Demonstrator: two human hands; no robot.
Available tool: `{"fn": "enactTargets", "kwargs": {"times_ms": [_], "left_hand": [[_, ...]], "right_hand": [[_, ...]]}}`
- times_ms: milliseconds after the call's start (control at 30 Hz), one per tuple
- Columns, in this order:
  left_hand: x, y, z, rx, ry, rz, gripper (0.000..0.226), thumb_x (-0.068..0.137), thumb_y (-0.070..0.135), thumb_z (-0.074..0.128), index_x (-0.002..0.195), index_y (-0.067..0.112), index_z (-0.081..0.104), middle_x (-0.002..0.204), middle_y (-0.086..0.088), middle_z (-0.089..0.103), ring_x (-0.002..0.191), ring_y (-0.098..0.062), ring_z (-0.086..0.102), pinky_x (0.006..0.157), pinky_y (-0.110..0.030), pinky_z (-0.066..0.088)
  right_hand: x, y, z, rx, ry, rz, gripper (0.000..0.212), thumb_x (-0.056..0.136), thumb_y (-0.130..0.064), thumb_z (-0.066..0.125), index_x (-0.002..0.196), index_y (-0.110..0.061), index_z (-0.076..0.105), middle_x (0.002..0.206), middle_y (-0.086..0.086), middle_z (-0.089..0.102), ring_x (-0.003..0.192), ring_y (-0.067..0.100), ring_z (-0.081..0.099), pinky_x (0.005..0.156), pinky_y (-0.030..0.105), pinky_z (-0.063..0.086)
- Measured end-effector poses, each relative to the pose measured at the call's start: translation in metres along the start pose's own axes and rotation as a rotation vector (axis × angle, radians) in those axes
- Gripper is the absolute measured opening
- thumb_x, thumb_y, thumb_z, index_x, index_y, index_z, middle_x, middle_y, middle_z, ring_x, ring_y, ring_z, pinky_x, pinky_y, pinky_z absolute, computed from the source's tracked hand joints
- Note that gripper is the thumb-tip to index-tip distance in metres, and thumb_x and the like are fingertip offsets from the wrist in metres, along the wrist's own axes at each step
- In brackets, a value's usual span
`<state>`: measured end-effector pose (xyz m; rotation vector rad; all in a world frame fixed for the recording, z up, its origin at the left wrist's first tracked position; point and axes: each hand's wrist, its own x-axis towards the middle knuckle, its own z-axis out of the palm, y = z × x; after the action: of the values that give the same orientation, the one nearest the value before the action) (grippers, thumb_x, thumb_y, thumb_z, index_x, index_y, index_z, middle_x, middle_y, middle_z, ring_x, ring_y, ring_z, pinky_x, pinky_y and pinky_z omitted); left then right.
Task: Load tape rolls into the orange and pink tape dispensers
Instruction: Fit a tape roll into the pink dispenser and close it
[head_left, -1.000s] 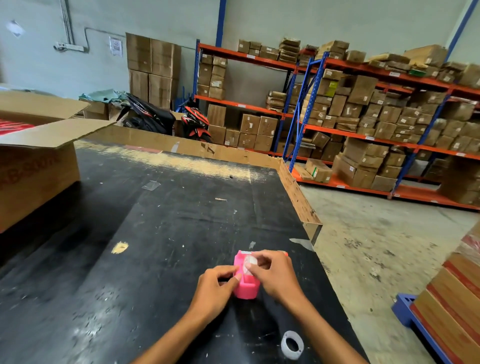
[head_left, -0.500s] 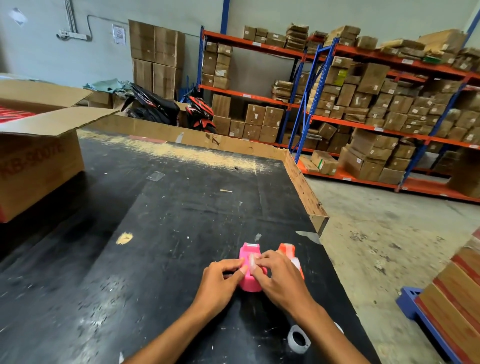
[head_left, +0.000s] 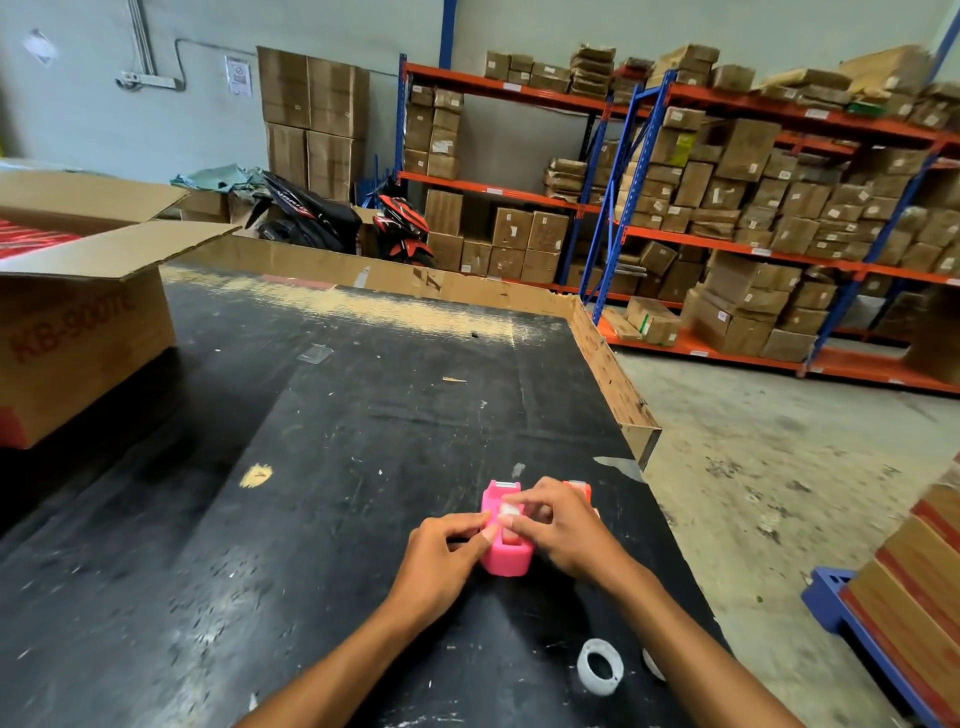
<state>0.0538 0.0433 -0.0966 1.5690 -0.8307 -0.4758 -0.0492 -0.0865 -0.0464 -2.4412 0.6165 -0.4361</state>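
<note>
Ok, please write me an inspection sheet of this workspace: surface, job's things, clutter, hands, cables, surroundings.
Surface: black table, scratched and dusty, with a cardboard edge along its far and right sides.
Job's things: pink dispenser on the table, between both hands; orange dispenser just behind the right hand, mostly hidden; tape roll lying near the front edge.
Clutter: open cardboard box at the left; small scraps on the table.
Hands: left hand and right hand both have their fingers on the pink dispenser's top.
Cables: a wall conduit only.
Surroundings: shelves of cartons; motorbikes behind the table.
</note>
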Motion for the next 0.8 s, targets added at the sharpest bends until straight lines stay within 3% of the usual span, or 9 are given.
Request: {"fn": "enactTargets", "kwargs": {"times_ms": [200, 300, 367, 500, 633, 800], "left_hand": [[-0.001, 0.0, 0.001, 0.003, 0.021, 0.002, 0.024, 0.085, 0.018, 0.068, 0.108, 0.014, 0.072, 0.088, 0.026, 0.069, 0.079, 0.023, 0.061, 0.073, 0.0, 0.046], [-0.002, 0.002, 0.001, 0.028, 0.015, 0.01, 0.018, 0.085, 0.02, 0.067, 0.102, 0.023, 0.072, 0.071, 0.038, 0.068, 0.082, 0.017, 0.064, 0.075, -0.003, 0.048], [-0.003, 0.003, 0.0, 0.031, 0.008, 0.026, 0.017, 0.086, 0.02, 0.066, 0.1, 0.026, 0.073, 0.073, 0.039, 0.069, 0.084, 0.012, 0.066, 0.075, -0.005, 0.049], [-0.003, 0.004, -0.001, 0.019, -0.002, 0.024, 0.017, 0.086, 0.019, 0.066, 0.1, 0.026, 0.073, 0.071, 0.041, 0.067, 0.081, 0.018, 0.063, 0.075, -0.003, 0.048], [-0.001, 0.0, 0.0, 0.016, 0.005, 0.016, 0.02, 0.086, 0.02, 0.067, 0.105, 0.022, 0.072, 0.072, 0.04, 0.067, 0.083, 0.018, 0.064, 0.075, -0.003, 0.047], [0.0, -0.002, 0.0, 0.013, 0.016, 0.014, 0.026, 0.085, 0.021, 0.067, 0.11, 0.015, 0.071, 0.089, 0.026, 0.068, 0.084, 0.019, 0.063, 0.077, -0.004, 0.048]], "right_hand": [[0.007, -0.003, 0.0, -0.058, 0.103, -0.099, 0.014, 0.086, -0.025, 0.064, 0.086, -0.012, 0.071, 0.082, -0.002, 0.061, 0.076, 0.014, 0.056, 0.066, 0.021, 0.039], [0.006, -0.002, -0.003, -0.061, 0.019, -0.116, 0.022, 0.091, -0.033, 0.056, 0.093, -0.018, 0.072, 0.09, -0.001, 0.071, 0.083, 0.015, 0.061, 0.075, 0.031, 0.048], [0.003, 0.0, -0.006, -0.063, -0.072, -0.112, 0.022, 0.09, -0.037, 0.055, 0.096, -0.023, 0.069, 0.095, -0.004, 0.072, 0.086, 0.012, 0.062, 0.079, 0.035, 0.05], [0.002, 0.008, -0.007, -0.029, -0.1, -0.104, 0.016, 0.084, -0.031, 0.063, 0.096, -0.023, 0.068, 0.094, -0.012, 0.069, 0.089, 0.003, 0.062, 0.085, 0.029, 0.05], [0.007, 0.011, -0.006, 0.002, -0.049, -0.131, 0.013, 0.083, -0.03, 0.067, 0.093, -0.023, 0.071, 0.091, -0.009, 0.073, 0.087, 0.003, 0.064, 0.081, 0.027, 0.051], [0.021, 0.006, -0.01, -0.01, 0.006, -0.158, 0.004, 0.08, -0.015, 0.071, 0.081, -0.014, 0.075, 0.075, -0.004, 0.062, 0.066, 0.003, 0.053, 0.064, 0.02, 0.042]]}}
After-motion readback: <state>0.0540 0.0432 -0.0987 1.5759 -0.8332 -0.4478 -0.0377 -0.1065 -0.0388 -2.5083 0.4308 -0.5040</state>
